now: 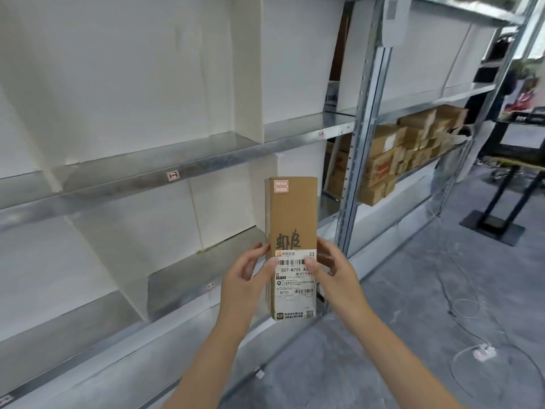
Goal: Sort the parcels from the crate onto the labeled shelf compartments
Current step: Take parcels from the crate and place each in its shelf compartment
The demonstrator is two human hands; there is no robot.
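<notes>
Both hands grasp one parcel (292,219), held upright in the air, resting on no surface. Left hand (246,278): thumb laid on the front near the left edge, fingers curled behind the left side. Right hand (334,273): thumb on the front right edge, fingers wrapped round the right side.

Parcel: tall, narrow brown carton. Black handwritten characters sit mid-face, and a small red-and-white sticker (280,186) is at the top left. A white shipping label (295,286) covers the lower front, with barcodes and "507-N705" legible. Both thumbs overlap its upper corners.

Just behind the parcel is the shelf (118,191), made of grey metal boards with white dividers (247,69) forming compartments. A small tag (172,175) on a board edge reads "1-3". Other tags are too small to read.

Farther right, the next bay carries stacked brown boxes (413,137). White cables and a power strip (483,352) lie on the grey floor (383,335). A black stand (498,222) is at far right.
</notes>
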